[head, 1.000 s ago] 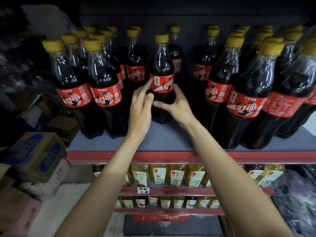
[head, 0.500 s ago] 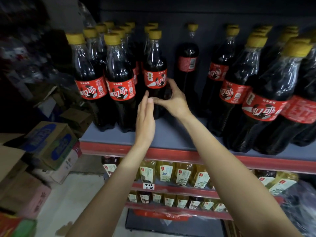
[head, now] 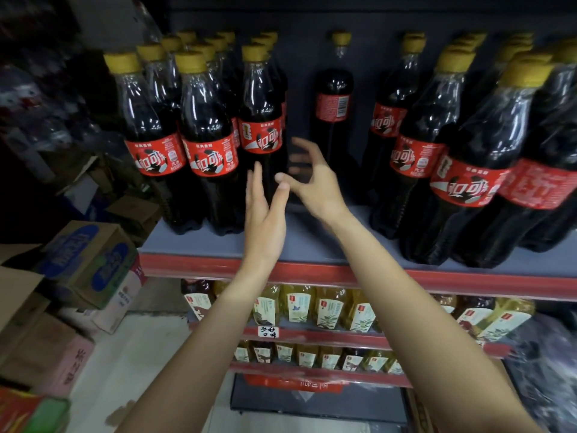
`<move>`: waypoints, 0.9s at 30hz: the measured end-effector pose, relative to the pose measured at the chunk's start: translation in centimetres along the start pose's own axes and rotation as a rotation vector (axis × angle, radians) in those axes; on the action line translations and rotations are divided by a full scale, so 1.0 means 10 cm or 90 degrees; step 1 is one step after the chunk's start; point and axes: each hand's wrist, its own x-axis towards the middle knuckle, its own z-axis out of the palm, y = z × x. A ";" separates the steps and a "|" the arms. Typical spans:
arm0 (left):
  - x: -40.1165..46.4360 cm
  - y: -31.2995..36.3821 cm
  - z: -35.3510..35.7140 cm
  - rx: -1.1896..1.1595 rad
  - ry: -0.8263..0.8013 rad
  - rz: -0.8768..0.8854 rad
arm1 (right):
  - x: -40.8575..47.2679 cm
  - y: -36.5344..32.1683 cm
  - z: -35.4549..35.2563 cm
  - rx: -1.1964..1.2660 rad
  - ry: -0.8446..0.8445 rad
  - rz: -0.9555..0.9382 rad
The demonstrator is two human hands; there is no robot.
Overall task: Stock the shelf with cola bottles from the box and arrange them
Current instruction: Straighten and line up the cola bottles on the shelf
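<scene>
- Red-labelled cola bottle [head: 261,132] upright on the shelf [head: 312,245], third in front row.
- Left hand [head: 263,210], 6 o'clock of it: fingers straight, empty.
- Right hand [head: 312,182], 4 o'clock: fingers spread, loosely curled, gripping nothing.

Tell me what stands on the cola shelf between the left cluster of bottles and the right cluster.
In the head view, one lone cola bottle stands at the back of the gap; otherwise the grey shelf is bare there.

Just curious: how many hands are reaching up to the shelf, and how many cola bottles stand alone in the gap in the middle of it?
Hands: 2 (left hand, right hand)
Lone cola bottle: 1
Total: 3
</scene>
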 end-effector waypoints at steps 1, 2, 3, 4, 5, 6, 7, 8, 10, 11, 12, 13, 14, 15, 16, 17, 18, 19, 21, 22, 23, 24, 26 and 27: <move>-0.08 0.03 0.02 -0.006 0.011 0.034 | -0.13 -0.04 -0.07 0.010 0.020 -0.017; -0.17 0.06 0.04 -0.016 0.025 0.084 | -0.29 -0.09 -0.15 0.026 0.042 -0.041; -0.24 0.09 0.07 -0.031 0.031 0.136 | -0.48 -0.12 -0.25 0.035 0.068 -0.068; -0.29 0.13 0.12 -0.051 0.018 0.178 | -0.67 -0.14 -0.36 0.030 0.101 -0.096; -0.32 0.15 0.18 -0.073 -0.020 0.200 | -0.86 -0.15 -0.46 0.013 0.147 -0.122; -0.33 0.19 0.26 -0.088 -0.081 0.203 | -1.04 -0.14 -0.57 -0.007 0.208 -0.144; -0.34 0.22 0.35 -0.091 -0.157 0.192 | -1.19 -0.12 -0.67 -0.033 0.284 -0.162; -0.34 0.26 0.47 -0.080 -0.240 0.173 | -1.31 -0.09 -0.78 -0.068 0.365 -0.173; -0.36 0.29 0.72 -0.028 -0.358 0.137 | -1.44 -0.01 -0.98 -0.163 0.488 -0.163; -0.38 0.29 0.85 -0.004 -0.374 0.130 | -1.46 0.03 -1.06 -0.208 0.508 -0.140; -0.41 0.29 0.96 0.009 -0.372 0.123 | -1.47 0.07 -1.13 -0.239 0.501 -0.104; -0.44 0.30 1.05 0.013 -0.358 0.115 | -1.46 0.08 -1.17 -0.250 0.477 -0.065; -0.47 0.31 1.11 0.014 -0.341 0.113 | -1.46 0.10 -1.19 -0.251 0.445 -0.032; -0.49 0.31 1.16 0.016 -0.321 0.118 | -1.45 0.10 -1.21 -0.257 0.418 -0.017; -0.50 0.30 1.18 0.022 -0.302 0.130 | -1.45 0.11 -1.22 -0.271 0.402 -0.016; -0.51 0.29 1.18 0.026 -0.283 0.143 | -1.45 0.11 -1.24 -0.281 0.392 -0.022; -0.51 0.27 1.17 0.027 -0.264 0.159 | -1.44 0.10 -1.26 -0.278 0.382 -0.030; -0.52 0.25 1.14 0.025 -0.245 0.175 | -1.43 0.09 -1.29 -0.265 0.370 -0.036; -0.55 0.23 1.04 0.020 -0.213 0.199 | -1.40 0.06 -1.32 -0.241 0.334 -0.048; -0.57 0.23 0.98 0.020 -0.200 0.207 | -1.38 0.04 -1.31 -0.231 0.309 -0.056; -0.58 0.22 0.91 0.023 -0.186 0.214 | -1.36 0.03 -1.27 -0.219 0.283 -0.065; -0.59 0.21 0.83 0.029 -0.169 0.222 | -1.34 0.01 -1.21 -0.204 0.260 -0.073; -0.56 0.18 0.64 0.053 -0.127 0.238 | -1.26 -0.02 -1.05 -0.172 0.220 -0.083; -0.53 0.17 0.54 0.069 -0.102 0.242 | -1.20 -0.04 -0.96 -0.162 0.202 -0.088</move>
